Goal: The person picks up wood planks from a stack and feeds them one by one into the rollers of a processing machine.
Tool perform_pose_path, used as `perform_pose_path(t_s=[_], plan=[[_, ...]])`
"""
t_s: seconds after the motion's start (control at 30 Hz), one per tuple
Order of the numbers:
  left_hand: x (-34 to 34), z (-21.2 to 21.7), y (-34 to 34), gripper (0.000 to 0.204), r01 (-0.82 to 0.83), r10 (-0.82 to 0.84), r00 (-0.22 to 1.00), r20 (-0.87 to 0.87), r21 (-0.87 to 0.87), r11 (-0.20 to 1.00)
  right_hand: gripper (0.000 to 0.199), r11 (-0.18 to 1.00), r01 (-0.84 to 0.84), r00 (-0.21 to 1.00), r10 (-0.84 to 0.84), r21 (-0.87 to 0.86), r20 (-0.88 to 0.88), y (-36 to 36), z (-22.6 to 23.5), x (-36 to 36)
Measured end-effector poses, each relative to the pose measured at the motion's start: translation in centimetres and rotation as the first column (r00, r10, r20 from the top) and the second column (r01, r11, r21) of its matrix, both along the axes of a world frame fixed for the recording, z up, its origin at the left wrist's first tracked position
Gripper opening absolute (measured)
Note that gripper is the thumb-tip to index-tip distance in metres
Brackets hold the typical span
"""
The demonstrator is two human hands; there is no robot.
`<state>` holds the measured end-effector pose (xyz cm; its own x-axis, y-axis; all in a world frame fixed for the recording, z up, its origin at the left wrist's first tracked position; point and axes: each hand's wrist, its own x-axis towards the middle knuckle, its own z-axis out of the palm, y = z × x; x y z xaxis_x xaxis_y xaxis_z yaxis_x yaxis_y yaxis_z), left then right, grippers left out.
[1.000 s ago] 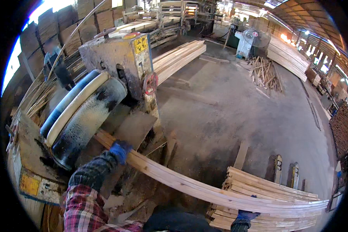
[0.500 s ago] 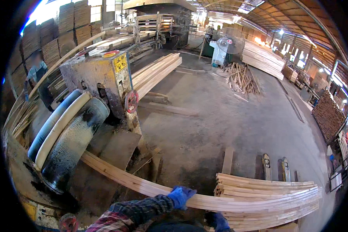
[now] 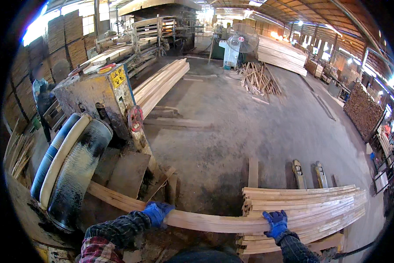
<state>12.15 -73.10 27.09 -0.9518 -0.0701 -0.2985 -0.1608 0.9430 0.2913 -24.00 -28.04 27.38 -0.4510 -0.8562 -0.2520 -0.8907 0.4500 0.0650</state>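
Observation:
Both my hands wear blue gloves and grip one long pale wooden plank [image 3: 205, 219] that runs from the saw machine on the left to the stack on the right. My left hand [image 3: 156, 212] clasps the plank near its middle. My right hand [image 3: 275, 223] is closed on it where it lies over the front of the stack of planks [image 3: 310, 204]. The plank's left end [image 3: 105, 195] rests by the large drum of the grimy machine [image 3: 74, 162].
A red handwheel [image 3: 135, 118] sits on the machine's side. A person [image 3: 43, 103] stands behind the machine at the left. Long board piles [image 3: 162, 83], a scrap heap [image 3: 260, 79] and pallet-truck forks [image 3: 308, 173] lie on the concrete floor.
My left hand has slid along the plank from beside the drum toward the stack. My right hand has come up onto the plank over the stack. The view tilted up.

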Motion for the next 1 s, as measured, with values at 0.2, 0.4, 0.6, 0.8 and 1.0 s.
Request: perform_pose_path(t_s=[0.2,0.4,0.6,0.8,1.0], plan=[[-7.7,-1.8,9.7,0.1,0.097,-0.029,0.957,-0.289,0.223,0.97,0.097,0.987,-0.053,0.995,0.064,-0.152,0.071,-6.5,-1.1,5.7],[-12.1,-5.7,15.3,0.098,0.013,-0.016,0.949,-0.315,-0.011,1.0,0.112,0.932,-0.124,0.99,0.137,-0.342,0.014,-11.2,-1.9,10.9],[-5.5,-1.9,7.9,0.09,0.022,-0.015,0.978,-0.207,0.034,0.999,0.115,0.977,-0.133,0.99,0.125,-0.168,-0.06,-5.9,-1.2,5.6],[-2.2,0.7,1.5,0.102,-0.013,0.013,1.0,-0.021,0.029,1.0,0.119,0.952,0.292,0.943,-0.269,0.097,-0.195,5.7,1.2,-2.4],[-2.7,2.3,1.6,0.105,0.002,0.0,1.0,-0.026,0.064,0.998,0.104,0.973,0.213,0.976,-0.216,-0.092,-0.025,-0.4,-1.1,-0.5]])
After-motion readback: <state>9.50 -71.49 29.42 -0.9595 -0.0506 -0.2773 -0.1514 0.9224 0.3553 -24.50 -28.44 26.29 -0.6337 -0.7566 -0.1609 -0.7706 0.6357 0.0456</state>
